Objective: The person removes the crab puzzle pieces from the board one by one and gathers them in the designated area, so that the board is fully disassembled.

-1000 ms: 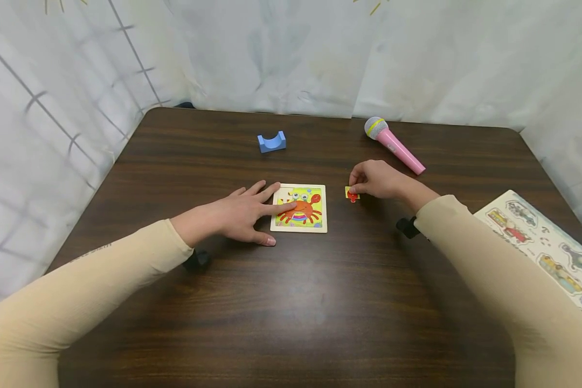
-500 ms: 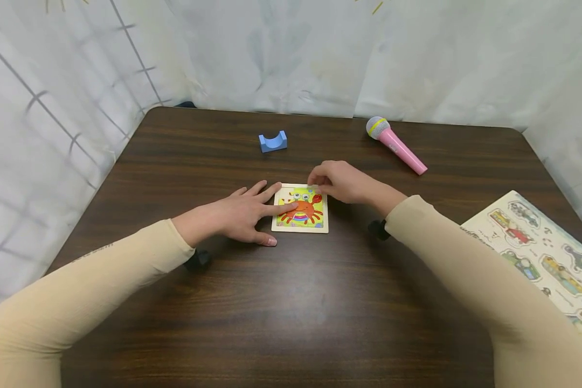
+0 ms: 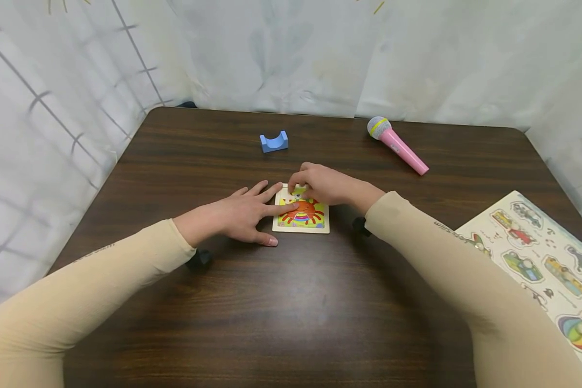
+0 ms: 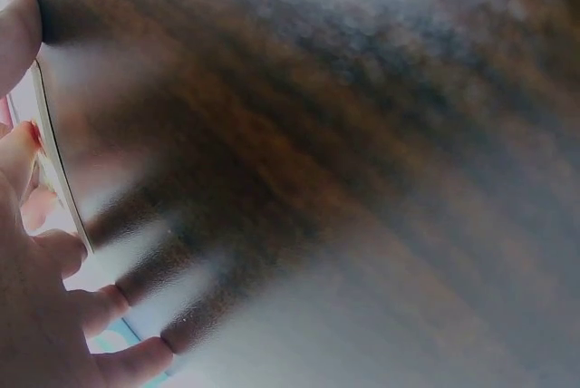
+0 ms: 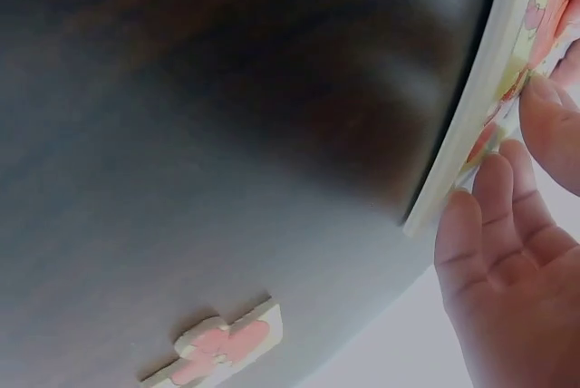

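Note:
A small square jigsaw puzzle point(image 3: 302, 229) of a red crab lies in its pale wooden frame on the dark table. The upper left of its tray shows pale and bare. My left hand point(image 3: 230, 216) lies spread over its left side, index finger resting on the crab. My right hand point(image 3: 327, 186) reaches over the top edge, fingers bent, with index finger and thumb apart at the crab's eyes. I see no loose piece between them. A red-printed puzzle piece point(image 5: 222, 350) lies on the table in the right wrist view; in the head view the right arm seems to hide it.
A blue block with a curved notch point(image 3: 274, 142) stands behind the puzzle. Farther right lies a pink toy microphone point(image 3: 402, 151). At the right, partly under the right arm, is a large board with vehicle pictures point(image 3: 538, 253). The table point(image 3: 281, 312) is dark wood.
My right hand has let go of the puzzle piece on the table and moved left, onto the top of the crab puzzle. My left hand has stayed in place.

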